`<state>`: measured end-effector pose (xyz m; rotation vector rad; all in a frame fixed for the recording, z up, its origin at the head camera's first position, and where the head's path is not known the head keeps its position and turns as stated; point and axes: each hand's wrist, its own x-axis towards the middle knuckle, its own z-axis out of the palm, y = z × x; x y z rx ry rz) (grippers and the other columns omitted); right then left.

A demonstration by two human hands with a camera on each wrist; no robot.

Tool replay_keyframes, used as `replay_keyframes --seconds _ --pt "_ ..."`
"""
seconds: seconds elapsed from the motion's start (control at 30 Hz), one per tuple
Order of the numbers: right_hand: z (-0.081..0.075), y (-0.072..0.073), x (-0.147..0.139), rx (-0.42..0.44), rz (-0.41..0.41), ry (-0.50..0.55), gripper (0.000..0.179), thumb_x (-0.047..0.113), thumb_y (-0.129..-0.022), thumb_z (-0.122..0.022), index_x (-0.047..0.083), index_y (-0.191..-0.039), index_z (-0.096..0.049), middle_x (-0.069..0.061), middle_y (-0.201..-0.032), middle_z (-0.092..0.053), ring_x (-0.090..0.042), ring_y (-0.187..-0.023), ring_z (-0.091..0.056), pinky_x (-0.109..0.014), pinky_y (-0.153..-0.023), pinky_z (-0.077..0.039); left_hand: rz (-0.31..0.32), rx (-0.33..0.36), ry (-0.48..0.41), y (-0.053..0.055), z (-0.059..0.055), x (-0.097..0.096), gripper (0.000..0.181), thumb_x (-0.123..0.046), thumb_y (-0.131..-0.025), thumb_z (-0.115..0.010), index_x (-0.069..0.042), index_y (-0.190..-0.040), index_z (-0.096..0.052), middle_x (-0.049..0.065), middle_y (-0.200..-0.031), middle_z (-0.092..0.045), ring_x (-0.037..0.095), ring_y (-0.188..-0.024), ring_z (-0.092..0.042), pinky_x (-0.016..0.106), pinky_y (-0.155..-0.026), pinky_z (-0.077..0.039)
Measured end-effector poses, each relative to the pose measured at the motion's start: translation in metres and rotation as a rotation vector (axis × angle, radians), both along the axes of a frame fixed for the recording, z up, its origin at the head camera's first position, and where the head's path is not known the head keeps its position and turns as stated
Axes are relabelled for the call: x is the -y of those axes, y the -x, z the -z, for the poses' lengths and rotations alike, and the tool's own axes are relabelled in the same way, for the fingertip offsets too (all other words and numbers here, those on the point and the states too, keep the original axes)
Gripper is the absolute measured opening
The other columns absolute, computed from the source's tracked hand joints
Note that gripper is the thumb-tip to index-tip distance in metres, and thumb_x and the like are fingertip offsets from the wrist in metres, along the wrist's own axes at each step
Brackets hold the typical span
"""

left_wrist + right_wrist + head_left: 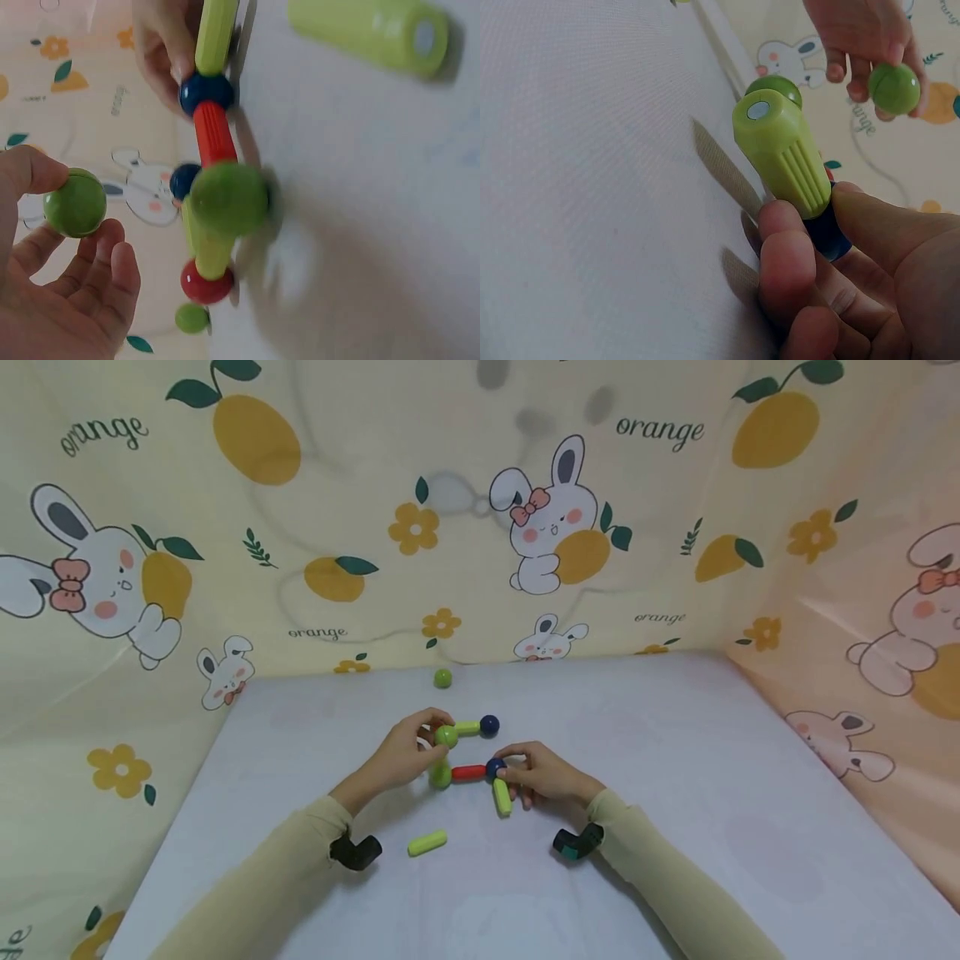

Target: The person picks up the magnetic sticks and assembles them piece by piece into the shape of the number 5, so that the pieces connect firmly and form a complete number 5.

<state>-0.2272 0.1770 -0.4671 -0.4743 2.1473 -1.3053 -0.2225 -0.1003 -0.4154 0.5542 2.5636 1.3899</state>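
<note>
My left hand point(401, 750) holds a green ball point(75, 202) between thumb and fingers, raised above the table. My right hand point(553, 774) pinches a dark blue ball point(495, 767) at the near corner of a joined chain of rods and balls. From that ball a lime rod point(502, 798) points toward me, and a red rod point(468, 772) runs left to another green ball point(229, 199). Beyond it, the left wrist view shows a lime rod point(214, 255) and a red ball point(207, 281). At the far side another lime rod point(468, 727) meets a second dark blue ball point(489, 725).
A loose lime rod point(427, 843) lies on the white tabletop point(675, 760) between my forearms. One more green ball point(442, 678) sits near the table's back edge. A printed cloth point(465, 443) hangs behind the table and along its sides.
</note>
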Motion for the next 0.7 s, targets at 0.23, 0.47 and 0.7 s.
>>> replay_keyframes --seconds 0.23,0.47,0.7 --pt "0.001 0.0 0.001 -0.004 0.004 -0.005 0.046 0.024 -0.104 -0.057 0.005 -0.145 -0.048 -0.001 -0.069 -0.067 -0.009 -0.046 -0.056 -0.02 -0.046 -0.042 0.096 0.034 -0.04 -0.023 -0.005 -0.004 0.036 -0.012 -0.094 -0.068 -0.009 -0.128 -0.06 0.01 -0.125 -0.064 0.021 -0.1 -0.061 0.031 -0.083 -0.051" --pt "0.003 0.001 0.003 -0.025 -0.025 0.008 0.046 0.024 -0.105 -0.056 0.003 -0.145 -0.048 0.0 -0.068 -0.067 -0.009 -0.046 -0.056 -0.021 -0.046 -0.043 0.174 0.08 -0.029 -0.048 0.009 -0.015 0.037 -0.015 -0.093 -0.071 -0.006 -0.128 -0.061 0.007 -0.124 -0.066 0.016 -0.095 -0.061 0.024 -0.08 -0.053" --pt "0.001 0.001 0.0 -0.024 -0.026 0.004 0.046 0.023 -0.105 -0.055 0.002 -0.145 -0.047 0.0 -0.068 -0.066 -0.009 -0.046 -0.055 -0.021 -0.045 -0.042 0.155 0.057 -0.028 -0.059 0.015 -0.029 0.034 -0.02 -0.093 -0.073 -0.011 -0.125 -0.063 0.003 -0.118 -0.068 0.012 -0.089 -0.061 0.02 -0.077 -0.052"
